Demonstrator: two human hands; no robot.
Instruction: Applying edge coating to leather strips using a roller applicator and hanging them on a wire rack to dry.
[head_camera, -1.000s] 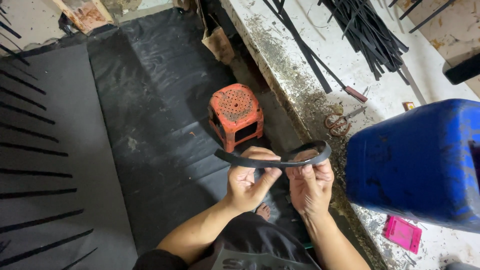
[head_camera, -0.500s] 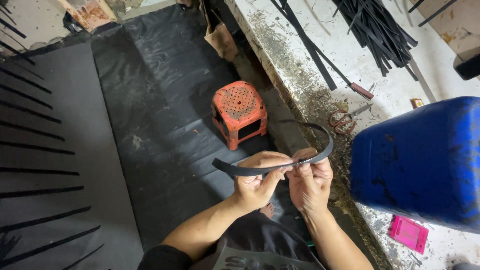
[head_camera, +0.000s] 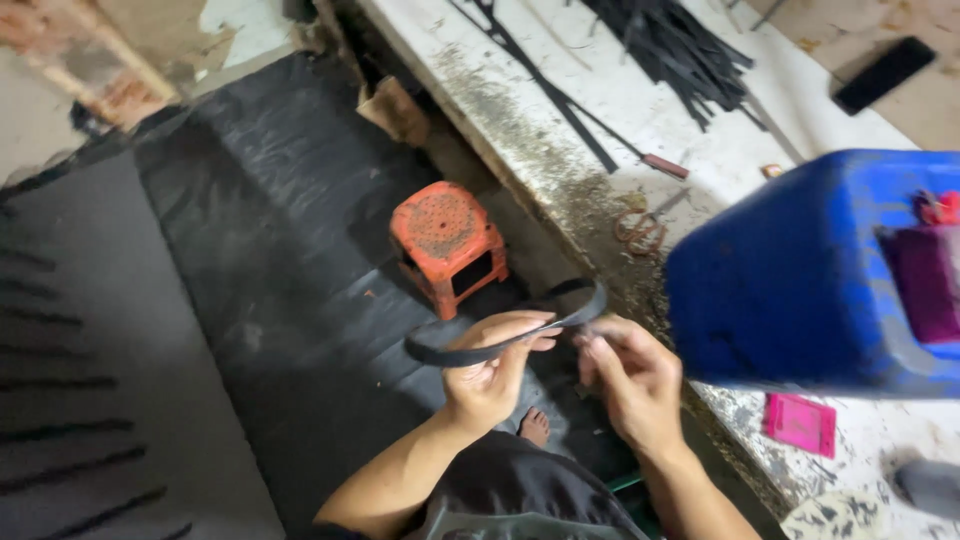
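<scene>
Two hands meet over a curved black strip (head_camera: 500, 345) in the head view, the only view of this moment. The left hand (head_camera: 490, 375) is clenched on the strip near its middle, fingers wrapped over the top edge, thumb beneath. The right hand (head_camera: 630, 380) sits just beside it, fingers curled toward the strip's far end, which bends up and around near the fingertips; whether that hand actually pinches the strip I cannot tell, as the end is hidden behind the fingers.

Compared with a second ago, the strip has gone from a wide, shallow arc held out between both hands to a tighter loop drawn in close, and the hands have come nearer each other. By my reading, the bending is well under way and the strip is being worked at one end.

Below the hands lies black sheeting (head_camera: 250, 260) with an orange stool (head_camera: 447, 240) on it. To the right, a dirty white bench (head_camera: 600, 130) carries a blue drum (head_camera: 800, 270), scissors (head_camera: 645, 225), a pile of black strips (head_camera: 670, 40) and a pink card (head_camera: 800, 422).
</scene>
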